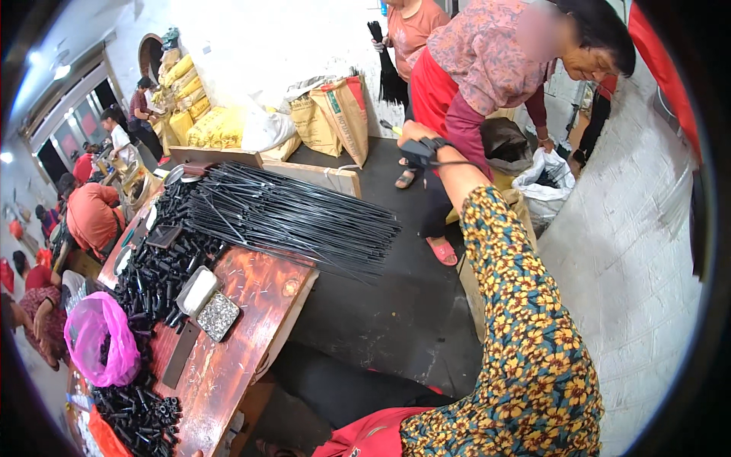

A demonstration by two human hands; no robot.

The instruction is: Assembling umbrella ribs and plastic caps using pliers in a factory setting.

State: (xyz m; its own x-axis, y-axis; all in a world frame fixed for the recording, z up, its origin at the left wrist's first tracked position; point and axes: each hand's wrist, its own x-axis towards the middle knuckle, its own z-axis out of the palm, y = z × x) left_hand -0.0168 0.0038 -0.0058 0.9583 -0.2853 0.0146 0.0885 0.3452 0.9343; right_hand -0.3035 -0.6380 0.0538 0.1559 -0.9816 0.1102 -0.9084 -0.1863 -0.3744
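My right arm, in a flowered sleeve, reaches up and away from the table. My right hand, with a black device strapped at its wrist, is closed; a small yellow and dark tip shows beside the fingers, too little to name. My left hand is out of view. On the reddish wooden table lies a large bundle of long thin black rods, its ends jutting past the edge. Short black tubular parts are heaped beside it. Close by sit an open box of small metal bits and a white block.
A person in a patterned top bends over a white sack at the right; another person holds black rods. A pink plastic bag stands at the table's left. Paper sacks line the wall. Several people work farther left.
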